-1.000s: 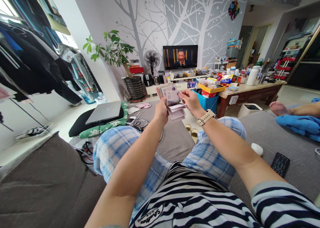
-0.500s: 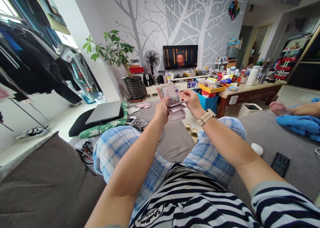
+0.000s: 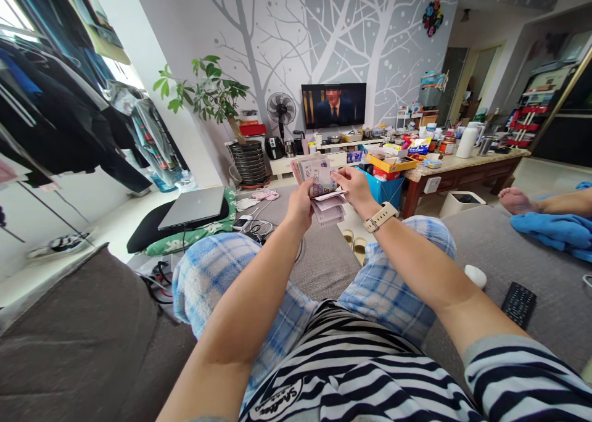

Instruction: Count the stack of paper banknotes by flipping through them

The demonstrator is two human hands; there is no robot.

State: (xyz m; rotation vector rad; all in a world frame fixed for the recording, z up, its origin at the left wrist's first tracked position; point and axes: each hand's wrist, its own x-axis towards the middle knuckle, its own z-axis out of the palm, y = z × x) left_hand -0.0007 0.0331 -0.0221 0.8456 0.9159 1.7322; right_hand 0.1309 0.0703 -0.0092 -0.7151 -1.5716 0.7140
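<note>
Right now, you hold one bundle of banknotes (image 3: 319, 174) in front of you, out past your knees and above the grey couch (image 3: 324, 280). Both your hands are on it. Your left hand (image 3: 300, 205) grips the bundle at its left side, thumb laid over the paper; your right hand (image 3: 355, 185) pinches the right edge between thumb and fingertips. You can't count the notes, because they overlap: thin, flat rectangles with printed faces, fanned at the top left, with several ends drooping below your hands.

Around your right wrist sits one beige watch (image 3: 380, 217) with a smooth strap. Your two legs wear fleecy trousers (image 3: 217, 280) in blue and white plaid. Two pale slippers (image 3: 359, 247) show beyond the couch edge. To your left, one flat silver laptop (image 3: 193, 207) rests on a black pad over a green patterned cushion. To your right, on woven fabric, lie one rounded white object (image 3: 475, 276) and one oblong black remote (image 3: 519, 305), near another person's single bare foot (image 3: 514, 198) and a crumpled blue cloth (image 3: 550, 229). Farther off, one stone-topped bench (image 3: 494, 158) carries a tall white flask (image 3: 468, 140).
</note>
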